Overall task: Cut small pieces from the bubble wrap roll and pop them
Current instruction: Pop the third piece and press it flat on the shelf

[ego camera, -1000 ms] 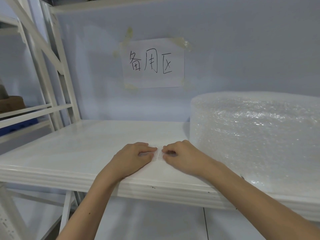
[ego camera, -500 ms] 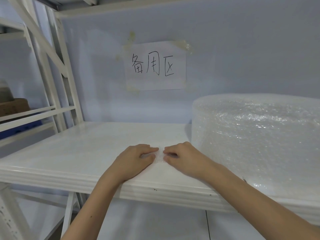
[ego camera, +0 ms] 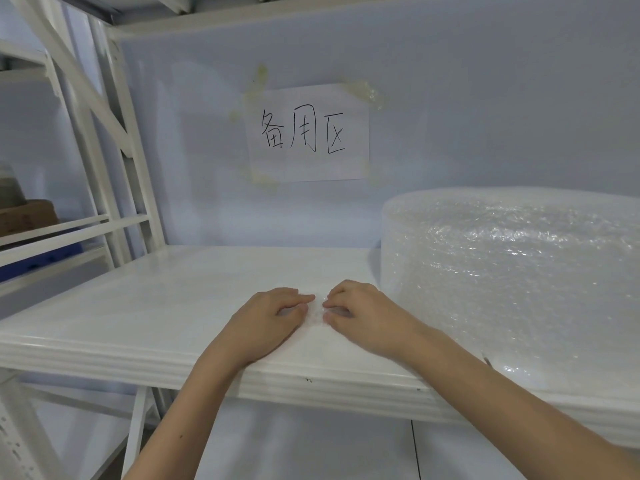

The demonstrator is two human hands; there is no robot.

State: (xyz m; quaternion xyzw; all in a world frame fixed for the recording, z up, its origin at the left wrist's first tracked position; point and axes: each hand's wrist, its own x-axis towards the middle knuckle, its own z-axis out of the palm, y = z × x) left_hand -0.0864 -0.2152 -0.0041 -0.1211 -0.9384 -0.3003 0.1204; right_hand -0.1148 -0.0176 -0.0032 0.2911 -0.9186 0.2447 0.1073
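From my head view, a small piece (ego camera: pixel 317 315) of wrap is already cut and lies flat on the shelf (ego camera: pixel 145 306), just left of the roll (ego camera: pixel 512 289). My left hand (ego camera: pixel 268 318) and right hand (ego camera: pixel 363 315) rest on it with fingers curled, the tips pinching down on its bubbles. So I judge the cutting of this piece done and the popping under way; how many bubbles are left I cannot tell.

A white shelf board (ego camera: pixel 145 306) spreads beneath the hands. Straight beyond them, a taped paper sign (ego camera: pixel 308 133) bearing three handwritten characters hangs on the pale blue back wall (ego camera: pixel 485 98). Far to their left, white rack uprights (ego camera: pixel 100 161) frame a brown cardboard box (ego camera: pixel 27 216) above a blue object (ego camera: pixel 38 261).
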